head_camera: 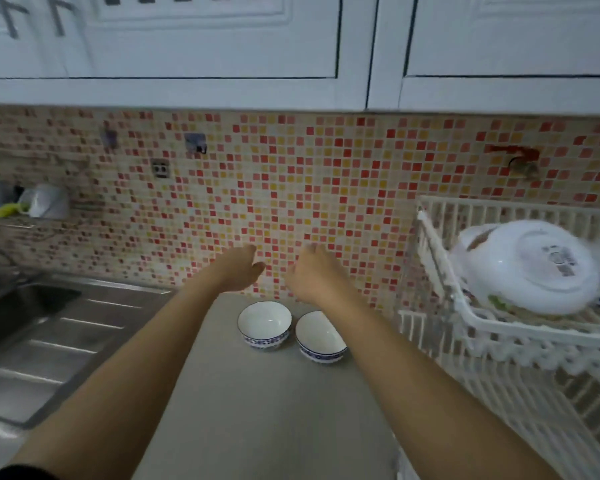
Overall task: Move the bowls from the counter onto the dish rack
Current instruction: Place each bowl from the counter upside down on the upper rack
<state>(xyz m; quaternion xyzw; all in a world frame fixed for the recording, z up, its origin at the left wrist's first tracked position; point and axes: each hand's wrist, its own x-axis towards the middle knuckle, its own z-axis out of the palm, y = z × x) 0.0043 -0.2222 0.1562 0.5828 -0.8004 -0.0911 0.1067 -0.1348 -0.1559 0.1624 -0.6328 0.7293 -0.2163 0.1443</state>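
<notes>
Bowls [264, 323] [320, 336] upright, mouths up, side by side on counter [257, 410].

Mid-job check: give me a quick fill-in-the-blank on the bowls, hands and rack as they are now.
1. ____ small white bowls with blue patterned bases, one beside the other, sit on the grey counter.
2. Both hands, left and right, hold ____.
3. The white wire dish rack stands to the bowls' ____.
4. The steel sink lies to their ____.

Missing words: two; nothing; right; left
</notes>
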